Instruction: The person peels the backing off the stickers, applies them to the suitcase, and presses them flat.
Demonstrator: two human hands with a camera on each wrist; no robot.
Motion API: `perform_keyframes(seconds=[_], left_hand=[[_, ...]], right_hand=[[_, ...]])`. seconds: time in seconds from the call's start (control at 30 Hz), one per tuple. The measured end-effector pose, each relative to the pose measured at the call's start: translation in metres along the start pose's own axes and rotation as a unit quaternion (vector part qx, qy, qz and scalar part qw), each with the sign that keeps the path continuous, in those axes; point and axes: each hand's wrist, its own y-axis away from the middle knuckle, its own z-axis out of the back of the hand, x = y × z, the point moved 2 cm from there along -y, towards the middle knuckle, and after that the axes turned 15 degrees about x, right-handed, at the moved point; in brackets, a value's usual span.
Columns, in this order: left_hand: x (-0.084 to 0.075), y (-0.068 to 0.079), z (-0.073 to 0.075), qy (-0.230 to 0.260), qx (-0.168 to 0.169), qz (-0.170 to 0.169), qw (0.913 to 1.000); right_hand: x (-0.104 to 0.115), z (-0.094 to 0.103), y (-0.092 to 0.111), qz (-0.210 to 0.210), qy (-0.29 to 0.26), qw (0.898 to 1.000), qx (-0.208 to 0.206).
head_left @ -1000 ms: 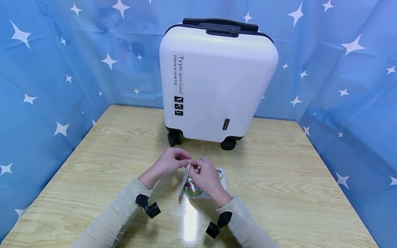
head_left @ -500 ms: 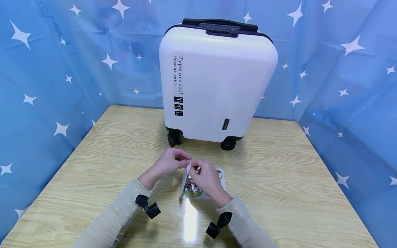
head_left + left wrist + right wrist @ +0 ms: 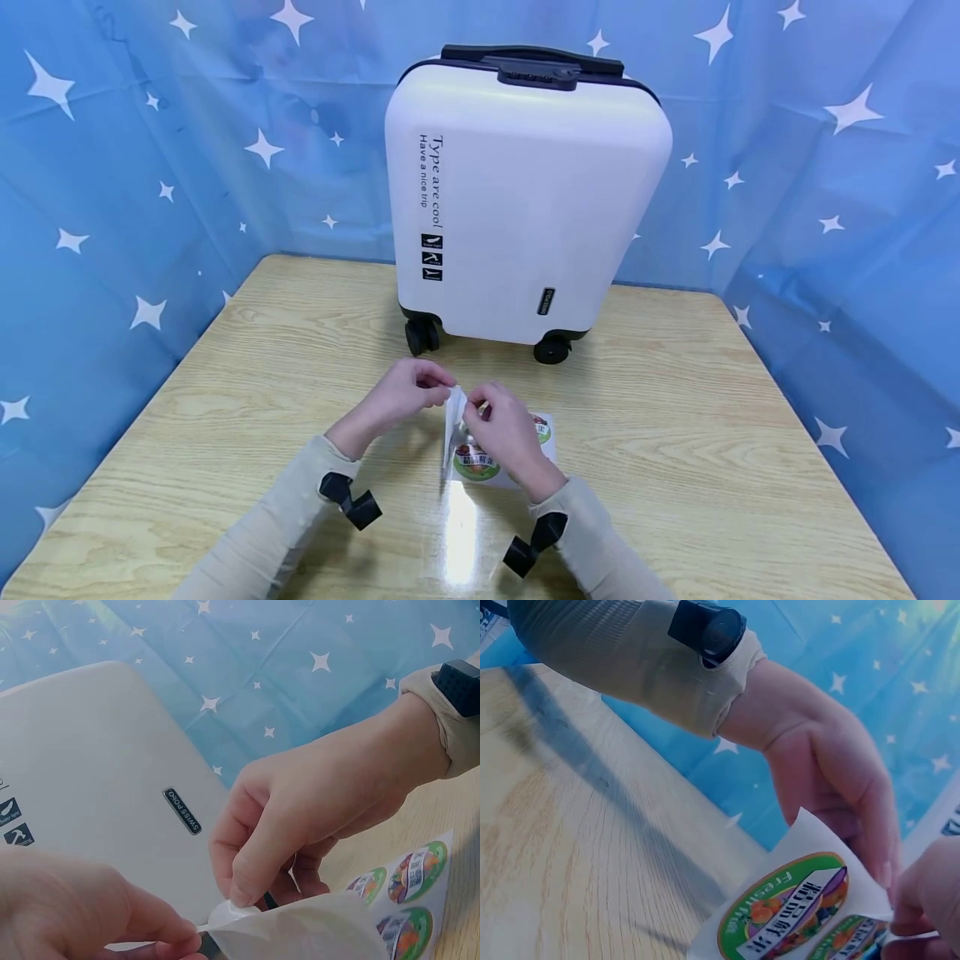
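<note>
A white sheet of round fruit stickers point(image 3: 456, 410) stands bent up at its left edge on the table. My left hand point(image 3: 393, 398) pinches its raised far corner between thumb and fingertips. Over the sheet, my right hand point(image 3: 508, 429) pinches a small white rounded flap point(image 3: 231, 911), seemingly a sticker's edge, close to the left fingertips. The left wrist view shows the sheet's plain back curling up, with several stickers flat beyond it. In the right wrist view a green-rimmed sticker point(image 3: 784, 904) faces the camera; the right fingertips are partly hidden there.
A white suitcase point(image 3: 525, 192) with a black handle and wheels stands upright on the wooden table point(image 3: 225, 400), just beyond the hands. A blue curtain with white stars point(image 3: 187, 200) surrounds the back and sides. Both wrists carry black camera mounts point(image 3: 538, 542).
My hands have drawn slightly apart, the left going a little left. The sheet has shifted slightly right and toward me, and its raised edge now shows more white between the fingertips.
</note>
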Motion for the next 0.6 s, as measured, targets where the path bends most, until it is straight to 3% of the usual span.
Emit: perform_keyframes(seconds=[0.6], left_hand=[[0.0022, 0.0048, 0.0047, -0.005, 0.003, 0.001, 1.0]], right_hand=[[-0.0053, 0.0062, 0.0036, 0.013, 0.0, 1.0, -0.016]])
